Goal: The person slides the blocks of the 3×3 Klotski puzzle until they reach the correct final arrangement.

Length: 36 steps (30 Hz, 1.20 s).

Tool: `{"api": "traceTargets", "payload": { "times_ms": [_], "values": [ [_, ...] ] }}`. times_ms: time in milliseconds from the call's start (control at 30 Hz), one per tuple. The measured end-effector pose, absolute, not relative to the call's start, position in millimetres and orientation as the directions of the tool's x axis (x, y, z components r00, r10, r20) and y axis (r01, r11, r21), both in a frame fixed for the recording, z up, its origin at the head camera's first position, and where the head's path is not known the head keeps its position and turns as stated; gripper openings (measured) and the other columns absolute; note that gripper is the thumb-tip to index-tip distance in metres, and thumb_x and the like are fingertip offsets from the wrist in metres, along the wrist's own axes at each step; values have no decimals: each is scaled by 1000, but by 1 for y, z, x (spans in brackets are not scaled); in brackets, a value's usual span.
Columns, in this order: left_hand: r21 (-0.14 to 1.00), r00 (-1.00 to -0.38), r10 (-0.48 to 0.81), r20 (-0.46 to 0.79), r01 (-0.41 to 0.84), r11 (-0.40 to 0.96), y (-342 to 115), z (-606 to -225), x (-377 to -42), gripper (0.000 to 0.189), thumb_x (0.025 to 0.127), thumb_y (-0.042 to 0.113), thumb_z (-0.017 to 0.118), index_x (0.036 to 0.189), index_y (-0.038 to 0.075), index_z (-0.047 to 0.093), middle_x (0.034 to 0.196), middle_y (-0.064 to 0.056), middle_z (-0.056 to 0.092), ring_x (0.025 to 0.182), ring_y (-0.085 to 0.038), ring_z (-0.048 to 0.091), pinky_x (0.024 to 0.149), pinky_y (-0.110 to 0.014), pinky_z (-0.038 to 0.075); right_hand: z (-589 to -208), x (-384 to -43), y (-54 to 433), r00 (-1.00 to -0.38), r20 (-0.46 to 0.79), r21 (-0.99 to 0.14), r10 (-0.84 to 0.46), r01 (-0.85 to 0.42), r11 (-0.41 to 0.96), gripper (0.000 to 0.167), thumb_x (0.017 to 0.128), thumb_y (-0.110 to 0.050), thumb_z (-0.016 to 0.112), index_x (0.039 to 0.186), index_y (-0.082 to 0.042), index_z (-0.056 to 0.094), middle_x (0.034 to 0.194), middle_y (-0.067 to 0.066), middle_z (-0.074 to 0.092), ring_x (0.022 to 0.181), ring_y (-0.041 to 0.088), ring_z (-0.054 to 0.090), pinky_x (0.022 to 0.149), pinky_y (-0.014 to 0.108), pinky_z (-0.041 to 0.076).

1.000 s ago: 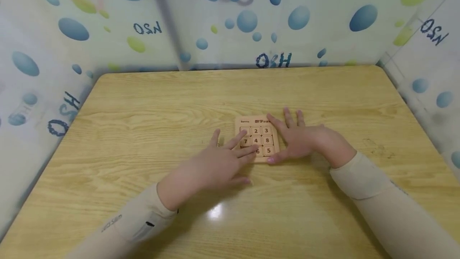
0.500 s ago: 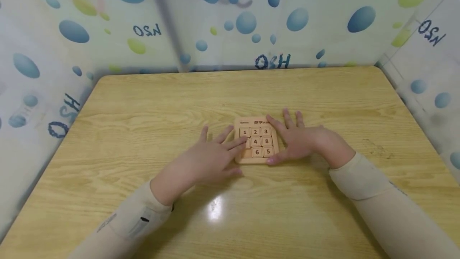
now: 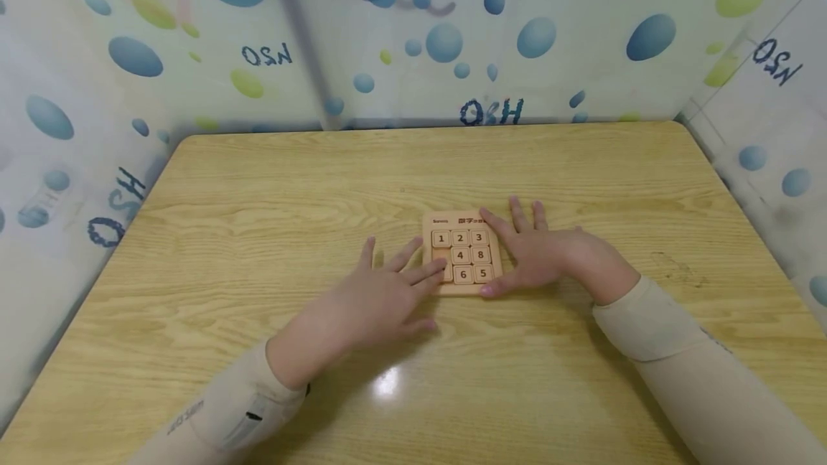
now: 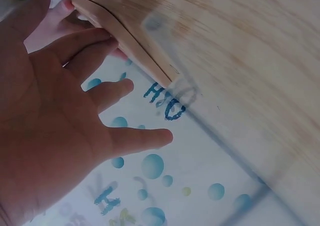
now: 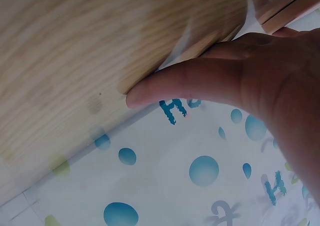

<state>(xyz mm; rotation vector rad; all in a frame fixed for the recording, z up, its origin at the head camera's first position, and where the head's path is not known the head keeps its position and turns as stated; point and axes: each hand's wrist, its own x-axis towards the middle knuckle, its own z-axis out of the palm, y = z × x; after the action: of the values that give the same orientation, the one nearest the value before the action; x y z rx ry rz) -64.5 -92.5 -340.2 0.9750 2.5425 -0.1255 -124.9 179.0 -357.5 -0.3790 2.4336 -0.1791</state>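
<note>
A wooden sliding number puzzle (image 3: 461,291) lies flat on the table, its numbered tiles set in a frame. The 1, 2 and 3 tiles form the top row; the middle-left slot is bare. My left hand (image 3: 371,300) reaches in from the left with fingers spread, and its fingertips touch the lower-left tile (image 3: 447,276), covering its number. At the puzzle's right side, my right hand (image 3: 543,253) rests with its index finger at the top corner and its thumb at the bottom corner. In the left wrist view the puzzle's side edge (image 4: 127,38) shows beyond my fingers.
The wood-grain table (image 3: 271,192) spreads out around the puzzle. Behind it stands a pale wall covering (image 3: 400,20) with blue and green drops, and similar panels flank the left and right sides.
My left fingers drew back from the upper-left tiles, then slid the 7 tile from the middle-left slot down to the lower-left one. My right hand stays in place.
</note>
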Motion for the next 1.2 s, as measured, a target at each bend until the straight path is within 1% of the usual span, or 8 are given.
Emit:
{"api": "traceTargets", "payload": {
  "times_ms": [167,333,467,633,867,1100,1200],
  "values": [
    [63,-668,628,-398,663,746,-91,-338,-62,76,104,68,49,168,28,35,177,15,21,169,-26,4,124,-82,7,-357,-124,180,-742,-591,-226,-317,-225,948,136,77,-93,63,171,-33,-14,174,26,-27,157,62,-20,96,102,7],
    [66,-655,648,-388,682,729,-84,-334,-69,72,106,65,49,166,28,38,176,12,28,169,-27,8,124,-82,10,-356,-124,179,-739,-594,-228,-318,-224,948,135,77,-93,63,171,-33,-14,173,26,-27,157,62,-20,96,102,6],
    [71,-646,664,-377,695,716,-75,-335,-80,73,107,64,47,168,27,34,177,11,25,169,-27,7,124,-83,9,-356,-124,179,-734,-599,-226,-319,-227,947,134,79,-92,62,171,-31,-14,173,28,-26,157,63,-19,96,102,7],
    [64,-638,670,-380,705,707,-69,-339,-88,75,107,65,46,170,28,28,178,13,21,169,-27,4,124,-83,8,-356,-125,180,-726,-604,-238,-329,-230,944,134,79,-92,62,171,-31,-14,173,28,-27,156,64,-20,95,102,6],
    [66,-627,678,-384,714,697,-68,-341,-89,74,107,65,46,169,27,30,178,13,21,169,-27,5,123,-83,8,-357,-125,180,-725,-599,-242,-339,-240,940,134,80,-92,62,171,-30,-15,172,29,-28,156,64,-20,97,101,9],
    [81,-639,653,-406,687,722,-74,-340,-88,74,108,64,46,170,29,28,178,13,21,169,-27,4,124,-83,5,-357,-125,180,-728,-598,-238,-334,-236,942,135,79,-92,62,171,-32,-15,172,28,-28,156,63,-21,96,102,7],
    [91,-648,637,-418,668,739,-79,-340,-88,73,107,64,46,170,30,28,177,14,21,169,-26,2,125,-81,4,-357,-125,180,-728,-601,-233,-331,-237,943,136,78,-93,62,171,-32,-16,172,27,-29,157,62,-21,97,102,6]
  ]
}}
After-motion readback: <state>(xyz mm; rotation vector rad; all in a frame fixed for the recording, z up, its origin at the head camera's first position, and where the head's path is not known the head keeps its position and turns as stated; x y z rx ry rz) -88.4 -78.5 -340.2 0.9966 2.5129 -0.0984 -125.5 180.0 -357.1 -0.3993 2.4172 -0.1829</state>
